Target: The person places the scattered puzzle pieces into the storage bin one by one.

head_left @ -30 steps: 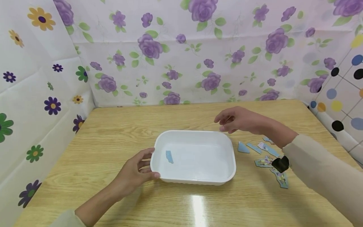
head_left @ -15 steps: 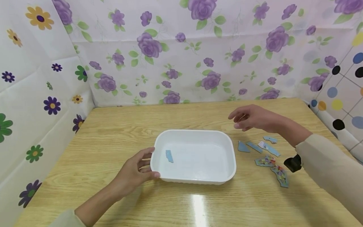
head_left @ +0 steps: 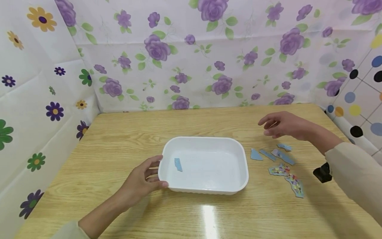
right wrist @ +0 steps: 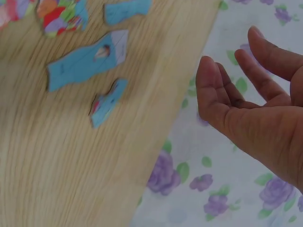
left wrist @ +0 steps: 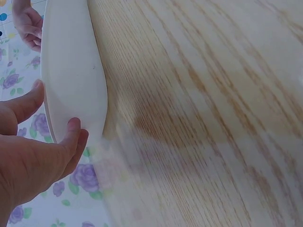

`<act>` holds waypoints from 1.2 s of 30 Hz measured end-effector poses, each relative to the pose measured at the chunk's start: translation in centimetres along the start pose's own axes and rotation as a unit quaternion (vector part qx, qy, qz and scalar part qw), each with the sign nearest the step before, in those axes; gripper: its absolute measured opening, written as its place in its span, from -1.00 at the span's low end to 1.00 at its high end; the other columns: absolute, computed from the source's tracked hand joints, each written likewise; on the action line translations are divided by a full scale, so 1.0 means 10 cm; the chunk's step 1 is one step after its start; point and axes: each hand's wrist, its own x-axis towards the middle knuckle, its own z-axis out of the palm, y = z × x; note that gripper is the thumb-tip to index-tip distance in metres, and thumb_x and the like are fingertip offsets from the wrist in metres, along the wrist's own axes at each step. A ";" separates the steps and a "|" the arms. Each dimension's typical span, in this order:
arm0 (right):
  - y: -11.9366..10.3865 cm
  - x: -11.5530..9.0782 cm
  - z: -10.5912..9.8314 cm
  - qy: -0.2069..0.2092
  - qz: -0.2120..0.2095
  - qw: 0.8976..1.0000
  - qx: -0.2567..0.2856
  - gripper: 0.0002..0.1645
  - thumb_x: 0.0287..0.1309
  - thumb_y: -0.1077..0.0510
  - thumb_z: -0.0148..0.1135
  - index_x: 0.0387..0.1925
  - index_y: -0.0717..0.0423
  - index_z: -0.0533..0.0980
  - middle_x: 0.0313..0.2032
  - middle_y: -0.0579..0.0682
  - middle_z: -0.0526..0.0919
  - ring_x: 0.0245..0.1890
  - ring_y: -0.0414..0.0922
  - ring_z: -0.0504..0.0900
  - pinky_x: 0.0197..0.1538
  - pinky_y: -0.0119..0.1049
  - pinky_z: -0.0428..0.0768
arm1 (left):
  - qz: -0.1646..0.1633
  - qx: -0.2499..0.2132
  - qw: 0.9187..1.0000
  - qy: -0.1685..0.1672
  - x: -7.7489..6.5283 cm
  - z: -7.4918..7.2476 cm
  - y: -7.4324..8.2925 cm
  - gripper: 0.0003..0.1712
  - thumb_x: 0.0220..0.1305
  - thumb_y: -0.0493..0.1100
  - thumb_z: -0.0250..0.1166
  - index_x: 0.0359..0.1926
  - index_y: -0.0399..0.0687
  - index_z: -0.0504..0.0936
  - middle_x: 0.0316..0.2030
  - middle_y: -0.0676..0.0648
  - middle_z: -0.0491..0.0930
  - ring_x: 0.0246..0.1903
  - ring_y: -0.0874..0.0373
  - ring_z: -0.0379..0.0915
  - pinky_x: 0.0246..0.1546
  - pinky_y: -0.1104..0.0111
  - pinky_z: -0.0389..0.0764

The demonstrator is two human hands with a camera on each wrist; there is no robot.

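A white rectangular plastic tub [head_left: 209, 167] stands on the wooden table, one small light-blue cardboard puzzle piece [head_left: 178, 164] lying inside near its left end. My left hand [head_left: 138, 181] holds the tub at its left end, thumb by the front corner; the left wrist view has the fingers against the tub's wall [left wrist: 78, 61]. Beyond the loose pieces on the right, my right hand [head_left: 283, 125] hovers above the table with nothing in it, fingers loosely bent. Nearest to it lie a small notched blue piece [head_left: 284, 147] and a longer blue piece [right wrist: 87, 66] with a pale end.
Right of the tub are a blue triangular piece [head_left: 256, 154], a narrow blue strip [head_left: 267, 155] and two multicoloured pieces [head_left: 279, 170]. A black strap-like device [head_left: 323, 173] sits at my right wrist. Floral cloth [head_left: 185, 59] hangs behind the table.
My right hand has moved right, from above the tub's far right corner to beyond the loose pieces, uncovering the notched blue piece. The left hand and tub have stayed put.
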 end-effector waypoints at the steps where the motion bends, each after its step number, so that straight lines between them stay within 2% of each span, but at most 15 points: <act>1: 0.03 -0.01 -0.02 0.001 0.003 1.000 -0.001 -0.37 0.22 0.12 0.29 0.26 0.26 0.34 0.19 0.35 0.34 0.09 0.14 0.47 0.03 -0.01 0.67 | 0.000 0.000 1.000 0.000 0.00 0.00 0.00 -0.03 0.03 -0.25 0.49 0.40 -0.20 0.16 0.28 -0.31 0.29 0.17 -0.21 0.39 0.05 0.39 0.61; 6: 0.19 -0.09 -0.12 0.008 0.019 1.000 -0.008 -0.38 0.23 0.21 0.26 0.28 0.28 0.32 0.18 0.37 0.33 0.10 0.14 0.44 -0.06 -0.09 0.69 | 0.000 0.001 1.000 0.002 0.00 0.00 -0.01 -0.03 0.03 -0.25 0.49 0.40 -0.20 0.16 0.28 -0.31 0.29 0.17 -0.21 0.39 0.05 0.39 0.62; 10: 0.30 -0.17 -0.16 0.011 0.024 1.000 -0.013 -0.37 0.22 0.26 0.25 0.29 0.30 0.30 0.20 0.39 0.31 0.13 0.21 0.41 -0.09 -0.15 0.69 | -0.002 0.002 1.000 0.002 0.00 0.00 -0.01 -0.04 0.03 -0.25 0.49 0.40 -0.19 0.17 0.28 -0.31 0.29 0.17 -0.22 0.39 0.05 0.39 0.62; 14: 0.41 -0.23 -0.18 0.012 0.033 0.999 -0.019 -0.35 0.20 0.27 0.26 0.29 0.30 0.31 0.20 0.39 0.31 0.18 0.27 0.35 -0.06 -0.15 0.69 | -0.004 0.002 1.000 0.002 0.00 0.00 -0.01 -0.04 0.03 -0.26 0.49 0.40 -0.19 0.17 0.28 -0.31 0.29 0.18 -0.21 0.39 0.05 0.39 0.62; 24: 0.66 -0.29 -0.19 0.030 0.047 0.998 -0.019 -0.37 0.17 0.30 0.28 0.26 0.36 0.33 0.14 0.38 0.34 0.14 0.25 0.37 -0.13 -0.16 0.70 | -0.003 0.002 1.000 -0.002 0.00 -0.01 -0.01 -0.04 0.04 -0.26 0.48 0.41 -0.19 0.15 0.28 -0.31 0.28 0.17 -0.22 0.39 0.05 0.38 0.62; 36: 0.79 -0.33 -0.16 0.039 0.053 0.998 0.000 -0.33 0.08 0.27 0.37 0.22 0.37 0.36 0.04 0.29 0.41 -0.10 -0.09 0.50 -0.19 -0.21 0.70 | -0.006 -0.004 1.000 -0.003 0.00 0.00 0.01 -0.03 0.05 -0.27 0.48 0.41 -0.21 0.13 0.28 -0.32 0.27 0.16 -0.22 0.40 0.05 0.39 0.62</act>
